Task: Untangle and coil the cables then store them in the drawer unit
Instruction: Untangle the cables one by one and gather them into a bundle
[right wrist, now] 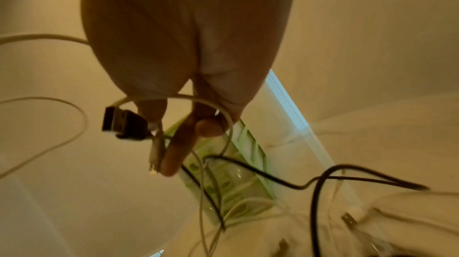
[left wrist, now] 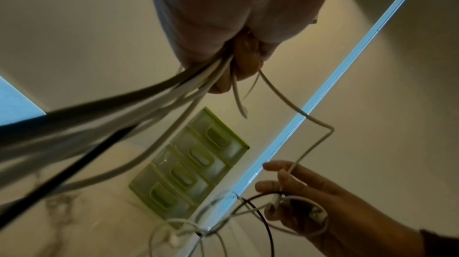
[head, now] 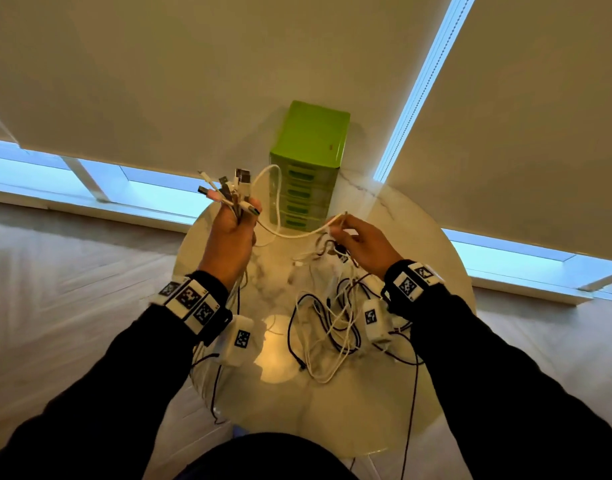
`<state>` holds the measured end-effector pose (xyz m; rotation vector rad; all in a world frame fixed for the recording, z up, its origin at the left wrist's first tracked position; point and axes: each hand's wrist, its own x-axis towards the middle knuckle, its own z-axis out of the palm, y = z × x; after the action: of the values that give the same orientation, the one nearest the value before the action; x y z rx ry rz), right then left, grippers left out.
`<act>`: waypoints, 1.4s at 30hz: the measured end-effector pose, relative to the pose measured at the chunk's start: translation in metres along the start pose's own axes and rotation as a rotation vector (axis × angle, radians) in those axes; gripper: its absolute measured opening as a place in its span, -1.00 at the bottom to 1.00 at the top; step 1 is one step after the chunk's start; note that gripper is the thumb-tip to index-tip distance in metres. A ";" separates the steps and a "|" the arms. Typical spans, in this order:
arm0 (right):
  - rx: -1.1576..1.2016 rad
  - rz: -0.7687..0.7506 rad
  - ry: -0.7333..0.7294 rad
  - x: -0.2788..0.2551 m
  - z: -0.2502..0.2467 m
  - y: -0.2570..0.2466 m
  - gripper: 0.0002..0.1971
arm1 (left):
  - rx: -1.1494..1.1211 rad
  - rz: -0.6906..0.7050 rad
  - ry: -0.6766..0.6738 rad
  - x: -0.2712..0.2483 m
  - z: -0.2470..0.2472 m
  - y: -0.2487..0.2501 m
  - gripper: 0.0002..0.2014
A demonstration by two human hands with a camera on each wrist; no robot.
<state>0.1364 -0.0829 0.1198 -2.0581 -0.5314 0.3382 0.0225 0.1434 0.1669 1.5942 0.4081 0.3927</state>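
My left hand (head: 232,227) is raised above the round table and grips a bunch of cable ends (head: 230,188), their plugs fanning upward; the cords trail down from the fist (left wrist: 238,64). A white cable (head: 280,216) loops from that bunch across to my right hand (head: 358,242), which pinches its other end (right wrist: 155,155) between thumb and fingers. A black USB plug (right wrist: 124,123) also hangs at the right fingers. A tangle of white and black cables (head: 332,327) lies on the table below. The green drawer unit (head: 306,168) stands at the table's far edge, drawers closed.
The round white marble table (head: 436,358) sits against a wall of beige roller blinds (head: 159,81) with window strips below. Black cords hang over the table's near edge (head: 410,427). Pale wooden floor (head: 55,289) surrounds the table.
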 end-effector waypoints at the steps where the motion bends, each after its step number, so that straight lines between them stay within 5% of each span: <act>1: -0.006 -0.010 -0.025 0.000 -0.003 -0.009 -0.84 | 0.003 0.004 -0.001 -0.002 0.004 -0.001 -0.86; 6: -0.523 0.104 -0.334 -0.013 -0.017 0.011 -0.82 | -0.077 0.014 0.068 0.007 0.007 0.009 -0.82; 10: -0.450 0.264 -0.412 -0.036 -0.016 0.038 -0.81 | -0.138 0.045 0.149 0.015 0.000 0.026 -0.77; 14: -0.500 0.142 -0.349 -0.050 -0.007 0.055 -0.90 | -0.171 -0.004 0.099 0.020 -0.005 0.027 -0.80; 16: -0.386 0.085 -0.200 -0.050 0.002 0.051 -0.71 | -0.128 -0.032 0.006 0.011 0.003 0.022 -0.81; 19: -0.156 -0.020 0.028 -0.050 0.012 0.012 -0.17 | -0.057 -0.043 -0.145 -0.011 0.024 0.018 -0.81; 21: -0.177 -0.122 -0.014 -0.050 0.019 -0.014 -0.07 | -0.021 -0.030 -0.245 -0.023 0.038 0.017 -0.82; 24: -0.241 -0.113 -0.189 -0.059 0.017 -0.032 -0.45 | -0.027 -0.008 -0.318 -0.035 0.055 0.021 -0.84; 27: -0.179 -0.080 -0.142 -0.081 0.000 -0.039 -0.77 | -0.021 0.021 -0.365 -0.035 0.069 0.026 -0.78; 35: -0.241 0.010 0.390 -0.159 -0.083 -0.014 -0.73 | -0.199 -0.120 -0.514 -0.060 0.139 0.034 -0.83; 42: -0.535 0.510 0.274 -0.277 -0.112 0.095 -0.74 | -0.424 -0.300 -0.768 -0.101 0.197 0.037 -0.79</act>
<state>-0.0320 -0.3464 0.1022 -2.7005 0.0997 0.2124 0.0310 -0.0795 0.1912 1.1325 -0.0373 -0.3505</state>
